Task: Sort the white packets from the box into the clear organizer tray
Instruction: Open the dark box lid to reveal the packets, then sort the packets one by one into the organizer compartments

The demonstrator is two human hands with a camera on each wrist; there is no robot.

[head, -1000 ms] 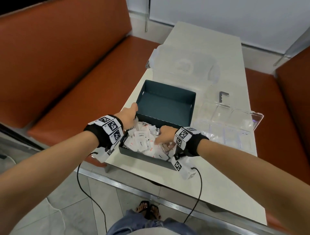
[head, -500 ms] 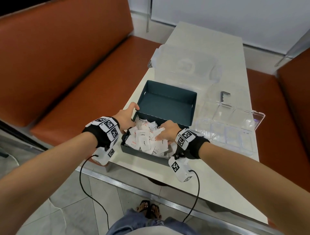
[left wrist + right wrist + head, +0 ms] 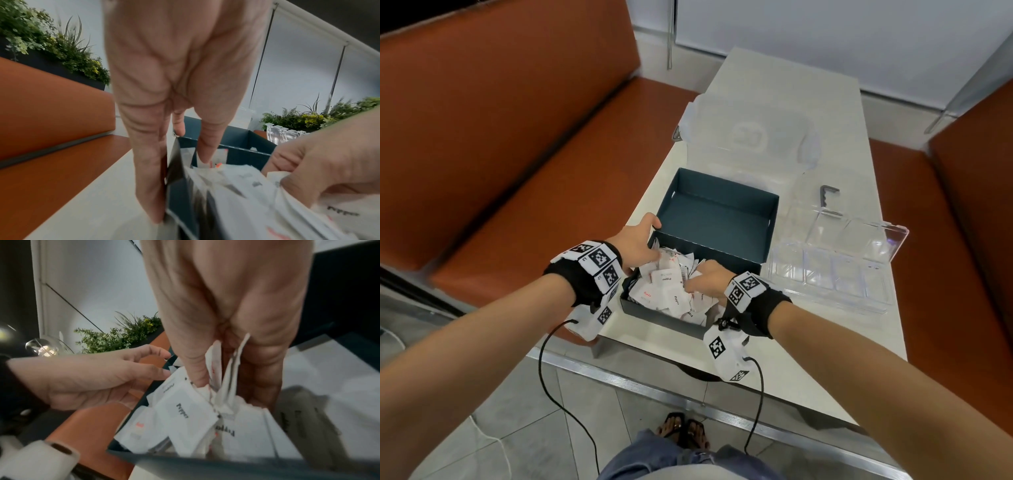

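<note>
The dark teal box [image 3: 661, 308] sits at the near edge of the white bench [image 3: 825, 342], heaped with white packets [image 3: 671, 291], some printed "Pepper" in black and some with red lettering. Its empty lid [image 3: 717, 219] lies open just behind the box. The left hand [image 3: 637, 241] is at the box's left wall: the wrist view shows its fingers [image 3: 152, 186] straight down along the outside of that wall and the thumb inside over the packets, so this grip is relaxed, clasping nothing. The right hand [image 3: 707, 279] is sunk into the heap on the box's right side, its grip pinched on a few packets [image 3: 226, 369] that stick up between thumb and fingers. The clear organizer tray [image 3: 835, 270] lies just right of the box, its compartments showing no packets. A clear lidded container [image 3: 750, 137] stands well behind the box.
</note>
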